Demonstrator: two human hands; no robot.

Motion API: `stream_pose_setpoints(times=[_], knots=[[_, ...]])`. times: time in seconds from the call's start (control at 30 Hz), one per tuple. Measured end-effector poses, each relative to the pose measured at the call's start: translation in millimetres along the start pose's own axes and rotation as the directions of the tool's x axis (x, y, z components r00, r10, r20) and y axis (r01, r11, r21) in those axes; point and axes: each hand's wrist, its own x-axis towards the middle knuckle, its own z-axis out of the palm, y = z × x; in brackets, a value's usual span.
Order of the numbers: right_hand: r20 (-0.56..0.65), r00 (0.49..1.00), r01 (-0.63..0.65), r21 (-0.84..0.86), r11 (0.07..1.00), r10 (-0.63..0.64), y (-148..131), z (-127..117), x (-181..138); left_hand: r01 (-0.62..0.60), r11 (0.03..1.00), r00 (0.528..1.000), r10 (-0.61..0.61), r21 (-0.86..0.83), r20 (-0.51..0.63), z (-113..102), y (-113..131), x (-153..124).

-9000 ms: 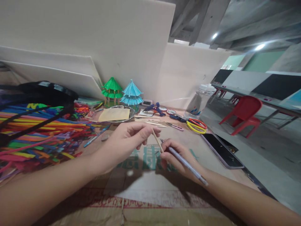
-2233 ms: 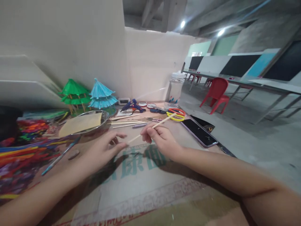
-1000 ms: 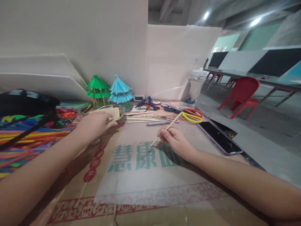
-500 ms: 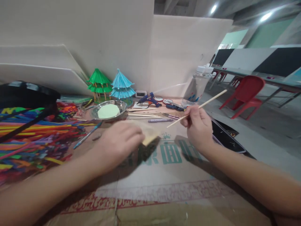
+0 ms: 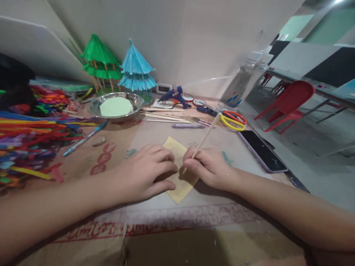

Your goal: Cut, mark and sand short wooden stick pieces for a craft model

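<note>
A square of yellow paper (image 5: 179, 194) lies flat on the printed cardboard, turned with one corner toward me. My left hand (image 5: 148, 171) rests across its left side, fingers bent lightly and thumb apart, gripping nothing. In my right hand (image 5: 212, 168) a thin wooden stick (image 5: 206, 136) is pinched between thumb and fingers. The stick leans up and to the right, its lower tip at the paper; whether the tip touches the paper I cannot tell.
Behind the hands are a metal dish (image 5: 93, 109) with a pale green piece, loose sticks (image 5: 166, 117), a purple pen (image 5: 188, 126), a glue gun (image 5: 174, 96), scissors (image 5: 233, 120) and a bottle (image 5: 241, 87). A phone (image 5: 262, 149) lies right, colourful pipe cleaners (image 5: 30, 140) left. Two paper-roofed models (image 5: 137, 66) stand behind.
The yellow paper came down from my left hand onto the cardboard, and that hand now lies on it. My right hand moved left and nearer, bringing the stick's tip down to the paper.
</note>
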Motion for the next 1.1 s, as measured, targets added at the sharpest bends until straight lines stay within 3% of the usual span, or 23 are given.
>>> stream_pose_setpoints(times=[0.1,0.23,0.3,0.47,0.6,0.73,0.87,1.03,1.1], knots=[[0.072,0.992,0.106,-0.005,0.994,-0.106,-2.8,0.0,-0.8,0.039,0.998,0.997,-0.035,-0.058,0.062,0.6,-1.8,1.9],[0.089,0.980,0.187,-0.139,0.972,-0.176,-1.8,0.9,-1.1,0.036,0.996,0.995,-0.029,-0.077,0.091,0.0,-3.4,3.7],[0.085,0.981,0.189,-0.178,0.966,-0.176,-0.9,1.6,-1.4,0.029,0.997,0.996,-0.023,-0.069,0.083,0.6,-4.5,3.5],[0.078,0.979,0.192,-0.073,0.979,-0.186,-2.1,4.4,-1.4,0.023,0.998,0.996,-0.018,-0.059,0.084,2.0,-4.9,2.6],[0.048,0.991,0.130,-0.146,0.981,-0.124,-5.0,4.0,-1.4,0.020,0.999,0.997,-0.018,-0.038,0.075,2.1,-4.7,3.9],[0.109,0.987,0.127,-0.066,0.990,-0.120,-7.2,4.4,-2.0,0.014,0.999,0.998,-0.010,-0.047,0.069,3.0,-4.8,3.7],[0.056,0.994,0.100,-0.157,0.983,-0.092,-6.8,3.8,-2.3,0.015,1.000,0.998,-0.013,-0.027,0.063,3.2,-5.0,3.0],[0.102,0.982,0.170,-0.096,0.981,-0.160,-7.7,4.7,-2.4,0.008,0.999,0.997,-0.005,-0.041,0.073,3.0,-4.7,4.2],[0.074,0.988,0.148,-0.149,0.978,-0.138,-4.2,3.0,-1.5,0.010,1.000,0.998,-0.008,-0.029,0.063,3.2,-4.7,4.3]])
